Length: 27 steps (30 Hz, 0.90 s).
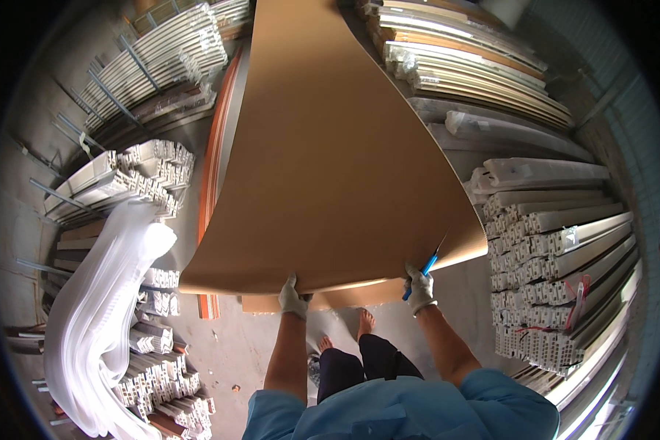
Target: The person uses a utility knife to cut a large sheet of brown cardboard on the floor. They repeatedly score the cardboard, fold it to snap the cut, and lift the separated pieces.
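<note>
A large brown sheet (330,161), like cardboard or heavy paper, stretches from my hands far ahead, its near edge sagging slightly. My left hand (293,299), in a white glove, grips that edge near its middle, thumb on top and fingers underneath. Farther right, my gloved right hand (420,292) is closed at the same edge. It also holds a blue utility knife (430,265), the thin tip pointing up and away over the sheet. My right fingers are partly hidden. Below the sheet's near edge, another brown strip (330,299) shows.
Stacked white profiles (154,176) and a bent bundle of translucent white strips (95,323) line the left. Bundled profiles (543,271) are piled along the right. Orange-striped lengths (216,161) lie left of the sheet on the grey floor (246,352). My bare feet (366,323) are below.
</note>
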Each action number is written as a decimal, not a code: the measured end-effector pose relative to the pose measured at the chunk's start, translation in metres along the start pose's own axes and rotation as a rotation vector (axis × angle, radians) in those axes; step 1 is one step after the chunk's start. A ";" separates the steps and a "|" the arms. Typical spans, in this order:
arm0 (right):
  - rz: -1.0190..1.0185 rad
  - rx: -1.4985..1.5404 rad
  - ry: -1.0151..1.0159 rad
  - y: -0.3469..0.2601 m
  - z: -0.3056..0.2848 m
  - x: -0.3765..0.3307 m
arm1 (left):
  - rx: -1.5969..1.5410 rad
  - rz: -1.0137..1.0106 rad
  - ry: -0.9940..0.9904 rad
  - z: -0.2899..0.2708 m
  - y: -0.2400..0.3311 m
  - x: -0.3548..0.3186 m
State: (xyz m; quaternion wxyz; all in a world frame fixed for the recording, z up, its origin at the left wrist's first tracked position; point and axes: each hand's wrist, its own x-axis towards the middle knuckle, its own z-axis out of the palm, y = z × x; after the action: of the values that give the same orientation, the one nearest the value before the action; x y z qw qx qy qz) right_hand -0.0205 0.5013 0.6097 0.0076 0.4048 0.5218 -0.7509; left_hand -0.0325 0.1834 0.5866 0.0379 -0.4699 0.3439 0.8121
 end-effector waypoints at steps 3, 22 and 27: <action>0.028 0.030 0.006 0.015 -0.027 -0.007 | 0.237 0.083 0.071 -0.030 -0.024 0.000; 0.479 -0.239 0.357 0.223 -0.229 -0.207 | 1.573 0.112 -0.135 -0.381 -0.189 -0.108; 0.462 -0.234 0.367 0.234 -0.219 -0.172 | 0.770 -0.078 0.077 -0.372 -0.205 -0.079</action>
State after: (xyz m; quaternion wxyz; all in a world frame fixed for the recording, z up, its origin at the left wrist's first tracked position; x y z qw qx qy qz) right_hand 0.3282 0.4970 0.5061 0.1303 0.6377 0.4916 -0.5785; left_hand 0.3645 0.1392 0.4218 0.2292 -0.4641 0.6066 0.6034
